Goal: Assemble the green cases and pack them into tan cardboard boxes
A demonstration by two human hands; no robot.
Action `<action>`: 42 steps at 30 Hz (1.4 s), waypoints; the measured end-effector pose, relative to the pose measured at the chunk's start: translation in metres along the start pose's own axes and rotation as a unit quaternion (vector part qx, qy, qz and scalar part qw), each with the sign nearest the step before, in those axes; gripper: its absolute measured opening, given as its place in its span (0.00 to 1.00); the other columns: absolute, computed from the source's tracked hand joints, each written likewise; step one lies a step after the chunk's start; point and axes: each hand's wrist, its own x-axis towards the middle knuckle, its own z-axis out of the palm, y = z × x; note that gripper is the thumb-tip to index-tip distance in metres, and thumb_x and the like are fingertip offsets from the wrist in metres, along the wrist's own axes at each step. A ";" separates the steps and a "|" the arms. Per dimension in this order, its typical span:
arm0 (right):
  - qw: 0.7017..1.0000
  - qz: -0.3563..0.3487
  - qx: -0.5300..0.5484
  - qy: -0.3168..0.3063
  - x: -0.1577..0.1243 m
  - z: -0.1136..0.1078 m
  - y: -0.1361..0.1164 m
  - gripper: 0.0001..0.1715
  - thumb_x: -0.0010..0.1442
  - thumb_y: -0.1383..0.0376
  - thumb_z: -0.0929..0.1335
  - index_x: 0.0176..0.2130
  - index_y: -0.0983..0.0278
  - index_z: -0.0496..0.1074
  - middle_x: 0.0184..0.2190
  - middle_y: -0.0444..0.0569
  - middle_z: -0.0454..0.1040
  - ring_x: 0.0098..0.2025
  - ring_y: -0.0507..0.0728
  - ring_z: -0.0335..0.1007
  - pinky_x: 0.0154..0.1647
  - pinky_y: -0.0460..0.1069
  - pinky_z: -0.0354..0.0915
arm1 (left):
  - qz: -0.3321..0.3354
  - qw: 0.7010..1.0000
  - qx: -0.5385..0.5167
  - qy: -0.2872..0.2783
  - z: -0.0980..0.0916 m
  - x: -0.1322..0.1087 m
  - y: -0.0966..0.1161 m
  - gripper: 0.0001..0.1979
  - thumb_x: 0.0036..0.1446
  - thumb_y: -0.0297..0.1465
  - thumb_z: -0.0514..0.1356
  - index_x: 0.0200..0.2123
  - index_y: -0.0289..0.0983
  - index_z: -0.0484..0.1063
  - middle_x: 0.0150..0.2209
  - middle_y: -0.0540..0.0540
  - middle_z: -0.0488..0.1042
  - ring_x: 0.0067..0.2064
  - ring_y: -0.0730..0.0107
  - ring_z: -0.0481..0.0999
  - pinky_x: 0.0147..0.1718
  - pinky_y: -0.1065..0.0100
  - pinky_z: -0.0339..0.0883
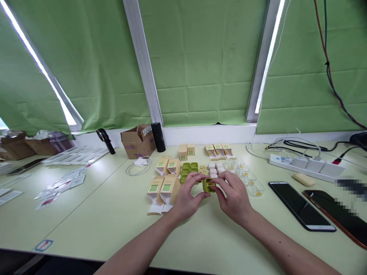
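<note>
Pinching green tray (pixel 205 186) in left hand (pixel 187 195), pinching yellow piece (pixel 211 184) at its open face in right hand (pixel 234 195), near other green trays (pixel 186 165); best kept steady, pressed lightly, squarely.

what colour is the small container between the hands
Olive green; the container shows best in the head view.

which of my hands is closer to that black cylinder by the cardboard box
Left. Your left hand is in front of the black cylinder, toward its right; your right hand is farther right.
</note>
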 end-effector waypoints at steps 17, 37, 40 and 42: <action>0.999 -0.031 -0.028 -0.017 0.001 0.000 0.000 0.09 0.71 0.73 0.65 0.42 0.62 0.74 0.30 0.48 0.70 0.34 0.58 0.62 0.36 0.54 0.55 | -0.009 1.000 0.001 -0.005 0.000 -0.001 -0.002 0.23 0.56 0.24 0.73 0.54 0.44 0.79 0.53 0.42 0.75 0.59 0.55 0.73 0.58 0.54 0.71; 0.999 -0.041 -0.013 -0.022 0.001 0.003 0.000 0.10 0.69 0.74 0.65 0.40 0.62 0.74 0.28 0.48 0.73 0.35 0.58 0.62 0.36 0.54 0.56 | -0.021 0.999 0.018 -0.021 -0.002 -0.001 -0.001 0.22 0.57 0.26 0.72 0.55 0.44 0.80 0.54 0.41 0.75 0.60 0.53 0.74 0.62 0.50 0.70; 0.999 -0.043 -0.014 -0.023 0.000 0.003 0.001 0.10 0.69 0.74 0.66 0.40 0.61 0.74 0.28 0.47 0.74 0.34 0.59 0.62 0.36 0.54 0.56 | -0.023 0.999 0.019 -0.024 -0.003 -0.001 -0.001 0.22 0.57 0.26 0.72 0.55 0.44 0.80 0.54 0.41 0.75 0.60 0.53 0.74 0.63 0.50 0.69; 0.999 -0.044 -0.014 -0.022 0.000 0.003 0.001 0.10 0.68 0.74 0.66 0.39 0.61 0.74 0.28 0.47 0.74 0.34 0.59 0.62 0.36 0.54 0.56 | -0.022 0.999 0.020 -0.026 -0.003 0.000 -0.001 0.22 0.57 0.27 0.73 0.55 0.44 0.80 0.54 0.41 0.75 0.60 0.52 0.74 0.63 0.49 0.69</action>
